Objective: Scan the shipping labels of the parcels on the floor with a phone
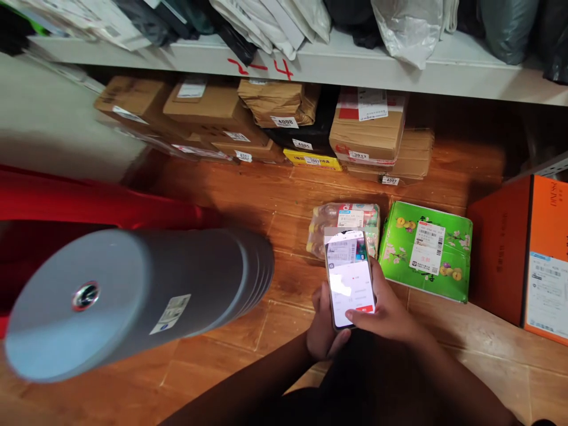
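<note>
A smartphone [352,284] is held upright between my two hands, its lit screen facing me. My left hand [323,325] wraps around the lower left side of the phone. On the other side my right hand [390,305] grips the phone's right edge, with the thumb over the lower part of the screen near a red button. A camera picture of a label fills the screen's top. Just beyond the phone lies a plastic-wrapped pack of bottles [320,228] with a white label, partly hidden by the phone. To its right a green box [399,242] bears a shipping label.
Cardboard boxes [213,112] with number tags sit under a white shelf [337,71] marked 2-4, which carries bagged parcels [408,26]. A large grey cylindrical container [199,278] stands at left, an orange box [501,248] at right. The floor [239,331] is brown tile.
</note>
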Available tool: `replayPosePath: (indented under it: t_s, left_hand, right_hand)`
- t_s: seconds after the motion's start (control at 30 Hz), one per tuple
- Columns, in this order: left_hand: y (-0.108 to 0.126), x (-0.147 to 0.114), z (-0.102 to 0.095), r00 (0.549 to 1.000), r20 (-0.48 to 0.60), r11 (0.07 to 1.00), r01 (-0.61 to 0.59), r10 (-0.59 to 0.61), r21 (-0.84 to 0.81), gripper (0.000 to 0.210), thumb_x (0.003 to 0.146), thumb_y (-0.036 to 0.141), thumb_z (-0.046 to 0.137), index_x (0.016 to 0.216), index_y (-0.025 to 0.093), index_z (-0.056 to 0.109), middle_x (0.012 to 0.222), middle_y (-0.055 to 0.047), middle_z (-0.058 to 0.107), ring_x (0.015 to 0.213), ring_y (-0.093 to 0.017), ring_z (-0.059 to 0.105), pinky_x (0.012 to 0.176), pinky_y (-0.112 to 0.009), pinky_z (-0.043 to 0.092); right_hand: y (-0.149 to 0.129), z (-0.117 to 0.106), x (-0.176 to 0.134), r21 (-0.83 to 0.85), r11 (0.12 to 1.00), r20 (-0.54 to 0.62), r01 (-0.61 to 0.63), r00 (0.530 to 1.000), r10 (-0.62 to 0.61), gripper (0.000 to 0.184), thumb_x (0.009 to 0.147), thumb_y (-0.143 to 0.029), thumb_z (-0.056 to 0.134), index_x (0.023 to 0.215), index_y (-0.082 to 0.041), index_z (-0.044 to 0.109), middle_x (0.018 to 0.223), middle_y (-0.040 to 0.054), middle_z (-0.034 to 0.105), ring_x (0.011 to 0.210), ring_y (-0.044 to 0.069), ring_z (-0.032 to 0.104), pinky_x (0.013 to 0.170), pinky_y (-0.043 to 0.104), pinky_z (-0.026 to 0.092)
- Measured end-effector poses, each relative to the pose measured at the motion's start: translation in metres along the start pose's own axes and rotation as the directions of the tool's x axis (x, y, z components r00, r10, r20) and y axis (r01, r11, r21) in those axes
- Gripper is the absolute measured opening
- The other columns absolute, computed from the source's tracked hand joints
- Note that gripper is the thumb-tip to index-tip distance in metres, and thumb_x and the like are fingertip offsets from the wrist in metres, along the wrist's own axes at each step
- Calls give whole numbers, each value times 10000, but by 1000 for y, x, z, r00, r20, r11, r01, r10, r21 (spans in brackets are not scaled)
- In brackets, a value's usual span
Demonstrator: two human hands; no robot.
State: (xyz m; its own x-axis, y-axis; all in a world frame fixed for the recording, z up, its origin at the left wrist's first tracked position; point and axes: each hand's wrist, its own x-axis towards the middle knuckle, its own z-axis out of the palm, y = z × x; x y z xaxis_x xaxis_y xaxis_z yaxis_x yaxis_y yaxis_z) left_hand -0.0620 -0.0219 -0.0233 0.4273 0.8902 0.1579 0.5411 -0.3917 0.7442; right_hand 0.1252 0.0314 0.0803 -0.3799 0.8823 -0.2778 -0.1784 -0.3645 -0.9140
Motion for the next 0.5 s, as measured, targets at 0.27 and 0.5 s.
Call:
replayPosePath:
  t_s: [0.27, 0.5]
  left_hand:
    - [6, 13, -7, 986, -86, 990, -140, 140, 4, 742, 884, 529, 332, 1534, 227, 143, 1475, -199, 317, 1190, -455, 474, 959, -620, 398]
    - [9, 15, -10, 984, -26, 984, -176, 176, 26, 637, 907, 505, 268, 1464, 204, 335, 1490, -198, 342, 1257, -472, 407, 964, -635, 387]
  right_hand:
    - [1, -2, 3, -68, 997, -9, 48, 999, -49, 842, 696, -274, 722, 1415, -236, 285, 1350, 112, 530, 1255, 302, 515, 1061, 454, 443]
    - [5, -4, 1, -66, 996, 0, 56, 998, -56, 803, 704, -267, 718, 1397, -250, 312, 1294, 99, 560, 1211, 303, 544, 1015, 443, 484]
